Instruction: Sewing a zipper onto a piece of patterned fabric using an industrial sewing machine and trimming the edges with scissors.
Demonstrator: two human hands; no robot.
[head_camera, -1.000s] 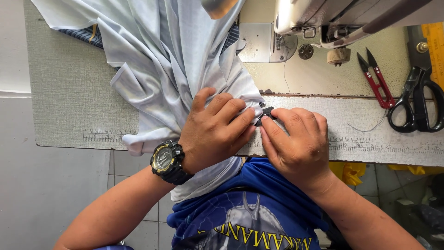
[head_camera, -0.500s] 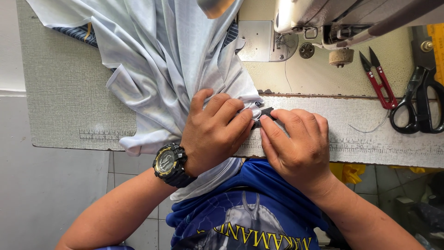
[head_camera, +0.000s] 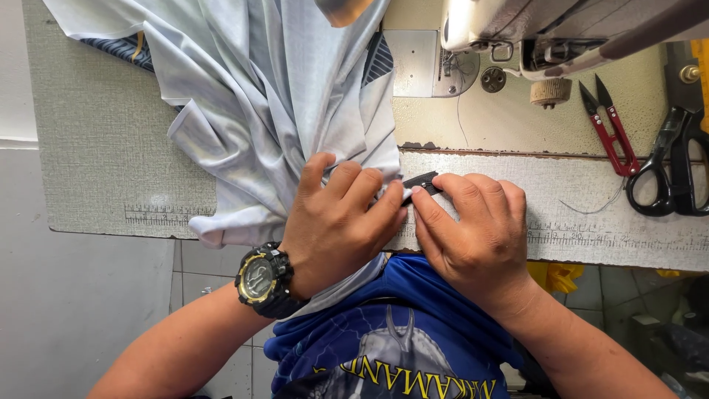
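Two scissors [head_camera: 668, 166] and red snips [head_camera: 609, 125] lie right of the hands.

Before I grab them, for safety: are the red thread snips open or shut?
Open: the red thread snips lie on the table, blade tips apart.

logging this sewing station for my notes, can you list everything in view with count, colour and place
pale grey fabric garment: one, light grey, bunched over the table's left half, under the left hand
small black piece: one, black, pinched at the fingertips of both hands; what it is cannot be told
sewing machine: one, cream, top right
red thread snips: one, red handles, right of the machine
black scissors: one, black, far right edge
worn table: one, grey-beige, ruler marks along the near edge
black and yellow wristwatch: one, on the left wrist
blue printed shirt: one, blue, bottom centre
left hand: pressing the garment
right hand: on the table edge
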